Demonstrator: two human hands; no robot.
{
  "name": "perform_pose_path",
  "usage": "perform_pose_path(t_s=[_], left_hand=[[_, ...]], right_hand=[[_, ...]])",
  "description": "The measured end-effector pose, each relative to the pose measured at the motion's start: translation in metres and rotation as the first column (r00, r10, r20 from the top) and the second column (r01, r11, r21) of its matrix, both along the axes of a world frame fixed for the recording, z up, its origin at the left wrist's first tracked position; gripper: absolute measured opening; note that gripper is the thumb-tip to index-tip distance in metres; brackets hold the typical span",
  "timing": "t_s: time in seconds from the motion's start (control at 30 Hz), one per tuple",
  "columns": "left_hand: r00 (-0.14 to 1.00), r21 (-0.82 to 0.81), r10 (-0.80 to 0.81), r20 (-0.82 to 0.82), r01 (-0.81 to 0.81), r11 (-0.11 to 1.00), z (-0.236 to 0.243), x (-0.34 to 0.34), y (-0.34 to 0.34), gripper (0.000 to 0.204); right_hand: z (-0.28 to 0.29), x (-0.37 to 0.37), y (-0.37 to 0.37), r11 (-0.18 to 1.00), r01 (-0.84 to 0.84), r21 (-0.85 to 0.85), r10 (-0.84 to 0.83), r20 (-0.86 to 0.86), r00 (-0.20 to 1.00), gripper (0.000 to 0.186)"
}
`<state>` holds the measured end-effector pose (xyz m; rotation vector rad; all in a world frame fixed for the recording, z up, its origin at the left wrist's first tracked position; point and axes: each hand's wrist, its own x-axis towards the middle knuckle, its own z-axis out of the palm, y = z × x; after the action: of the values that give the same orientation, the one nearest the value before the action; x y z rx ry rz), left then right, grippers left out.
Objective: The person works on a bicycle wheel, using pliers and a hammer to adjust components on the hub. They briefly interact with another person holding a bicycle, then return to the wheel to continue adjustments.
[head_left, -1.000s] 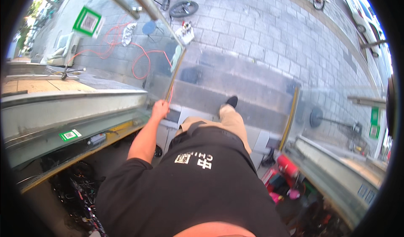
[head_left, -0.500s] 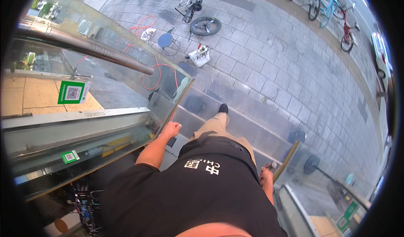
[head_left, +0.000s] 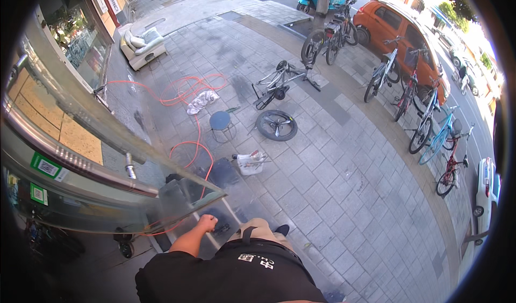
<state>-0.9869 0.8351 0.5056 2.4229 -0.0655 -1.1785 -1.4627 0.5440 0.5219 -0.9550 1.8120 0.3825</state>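
Left hand (head_left: 207, 223), lower centre, is curled in a loose fist, nothing visible in it, right hand out of frame; orange hose (head_left: 212, 162) loops centre-left, so a black shoe (head_left: 282, 230) straying left could snag and trip.

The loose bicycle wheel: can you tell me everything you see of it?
The loose bicycle wheel has a thick black tyre, rubber by its look, and a few broad spokes, dark with pale edges, meeting at a hub. It lies flat on the grey paving, between the stripped bicycle frame and the white tool bin. The left hand isn't touching it.
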Motion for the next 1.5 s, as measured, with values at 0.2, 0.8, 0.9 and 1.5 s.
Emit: perform_pose_path(t_s=[0.2,0.8,0.9,1.5], left_hand=[[0.99,0.076,-0.137,-0.034,0.139,0.987,-0.079,0.0,-0.071,0.028],[0.947,-0.125,0.32,0.024,-0.315,0.941,-0.245,0.206,-0.35,0.026],[0.885,-0.109,0.465,0.034,-0.459,0.882,-0.24,0.238,-0.368,0.026],[0.591,0.041,0.807,-0.023,-0.806,0.591,-0.176,0.319,-0.476,0.027]], right_hand=[[-0.037,-0.019,-0.128,0.999,0.042,-0.026,-0.043,-0.041,0.998,0.026],[-0.177,0.308,-0.49,0.885,-0.46,-0.072,0.457,-0.05,0.888,0.028],[-0.178,0.357,-0.55,0.772,-0.626,-0.108,0.621,-0.079,0.78,0.029],[-0.217,0.591,-0.815,0.766,-0.632,0.118,0.636,0.002,0.772,0.028]])
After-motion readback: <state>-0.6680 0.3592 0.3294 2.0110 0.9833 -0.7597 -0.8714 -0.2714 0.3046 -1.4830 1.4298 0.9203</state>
